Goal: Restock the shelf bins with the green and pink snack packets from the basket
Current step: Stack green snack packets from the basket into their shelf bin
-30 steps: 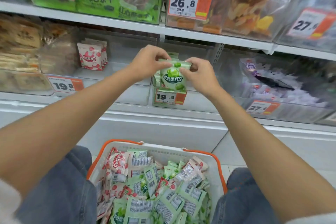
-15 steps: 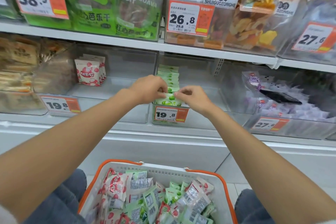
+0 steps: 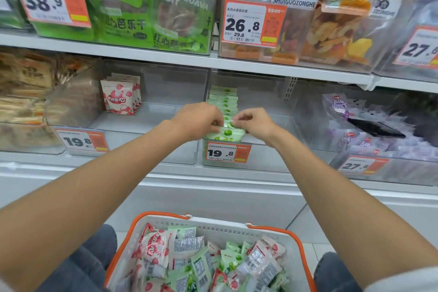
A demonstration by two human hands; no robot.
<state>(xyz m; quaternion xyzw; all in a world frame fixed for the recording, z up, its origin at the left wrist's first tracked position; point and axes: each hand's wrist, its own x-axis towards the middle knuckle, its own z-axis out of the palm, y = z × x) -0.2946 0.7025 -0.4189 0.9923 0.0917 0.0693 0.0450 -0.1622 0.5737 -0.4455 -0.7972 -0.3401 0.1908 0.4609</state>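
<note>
Both my hands are at the front of the clear middle shelf bin [image 3: 265,156]. My left hand [image 3: 198,121] and my right hand [image 3: 254,122] pinch the top edge of a green snack packet [image 3: 225,134] standing at the front of a row of green packets [image 3: 224,102]. In the bin to the left stands a short row of pink packets [image 3: 119,97]. Below, between my knees, a white basket with an orange rim [image 3: 166,217] holds several mixed green and pink packets [image 3: 201,265].
Price tags hang on the bin fronts, 19.8 under my hands [image 3: 227,153]. The shelf above [image 3: 166,57] carries dried guava bags and mixed fruit bags. A bin of purple packets [image 3: 369,125] sits to the right, brown snacks [image 3: 26,97] at far left.
Both hands carried the green packet down from in front of the shelf into the front of the green row. They still pinch it at its top.
</note>
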